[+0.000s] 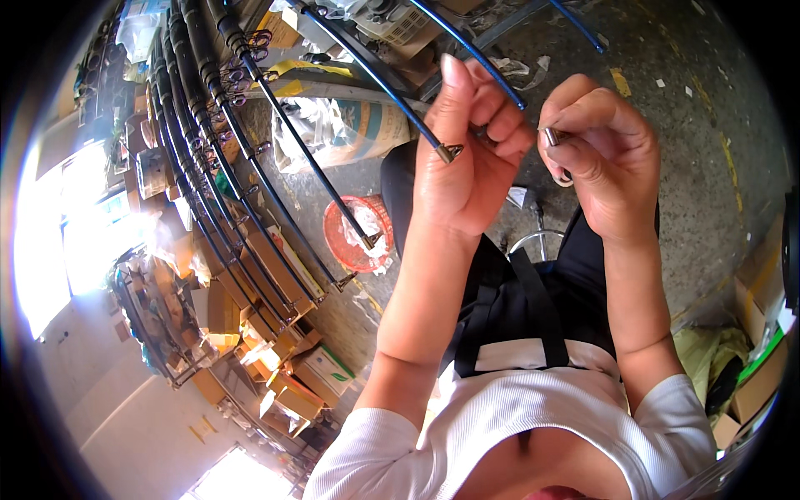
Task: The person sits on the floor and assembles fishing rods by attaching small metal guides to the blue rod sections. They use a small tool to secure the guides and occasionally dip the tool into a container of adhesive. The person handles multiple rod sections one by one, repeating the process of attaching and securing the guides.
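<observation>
My left hand is raised palm up, its fingers curled against a blue fishing rod whose bare end stops just past them. Another dark blue rod crosses in front of that wrist, and its tip carries a small metal guide. To the right, my right hand pinches a small metal rod tip guide between thumb and index finger. A pale ring shows below the thumb. A gap separates this piece from the bare rod end.
Several black fishing rods with ring guides hang at the left. Below them are a red basket with white scraps and several cardboard boxes. A white sack stands behind the basket. Another blue rod tip reaches in at the top.
</observation>
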Demonstrator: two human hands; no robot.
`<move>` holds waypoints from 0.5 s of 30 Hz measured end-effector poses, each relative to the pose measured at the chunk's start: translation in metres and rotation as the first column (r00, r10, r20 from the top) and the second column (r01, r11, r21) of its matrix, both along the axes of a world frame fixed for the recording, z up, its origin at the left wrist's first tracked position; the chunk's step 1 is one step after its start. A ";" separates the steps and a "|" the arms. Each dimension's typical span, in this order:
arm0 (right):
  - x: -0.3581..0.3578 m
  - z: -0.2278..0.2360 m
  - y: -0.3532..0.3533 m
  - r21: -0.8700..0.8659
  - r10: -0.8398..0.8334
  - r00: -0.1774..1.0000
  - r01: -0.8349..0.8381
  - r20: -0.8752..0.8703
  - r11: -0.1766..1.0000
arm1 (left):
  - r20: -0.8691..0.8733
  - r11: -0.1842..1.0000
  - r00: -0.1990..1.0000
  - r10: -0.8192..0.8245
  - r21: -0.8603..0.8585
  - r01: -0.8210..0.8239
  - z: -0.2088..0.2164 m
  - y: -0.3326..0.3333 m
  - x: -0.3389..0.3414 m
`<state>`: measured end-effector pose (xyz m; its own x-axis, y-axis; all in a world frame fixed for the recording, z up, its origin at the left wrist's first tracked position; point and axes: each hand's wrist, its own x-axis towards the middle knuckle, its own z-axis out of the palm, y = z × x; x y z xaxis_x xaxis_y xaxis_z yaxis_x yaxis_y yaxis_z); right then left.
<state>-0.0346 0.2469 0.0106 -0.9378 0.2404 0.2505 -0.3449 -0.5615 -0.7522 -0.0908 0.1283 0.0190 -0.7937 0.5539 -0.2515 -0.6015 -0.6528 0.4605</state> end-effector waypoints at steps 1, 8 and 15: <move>-0.002 -0.001 0.000 -0.059 0.019 0.999 -0.021 -0.034 0.998 | -0.057 0.999 0.998 -0.025 0.019 0.026 0.001 0.001 -0.006; -0.016 0.006 -0.003 0.083 -0.015 0.995 0.023 -0.096 0.996 | -0.186 0.981 0.983 -0.005 0.192 0.041 0.012 0.012 -0.022; -0.017 0.008 0.000 0.113 -0.024 0.999 0.029 -0.047 0.993 | -0.232 0.987 0.973 -0.014 0.152 0.051 0.012 0.010 -0.021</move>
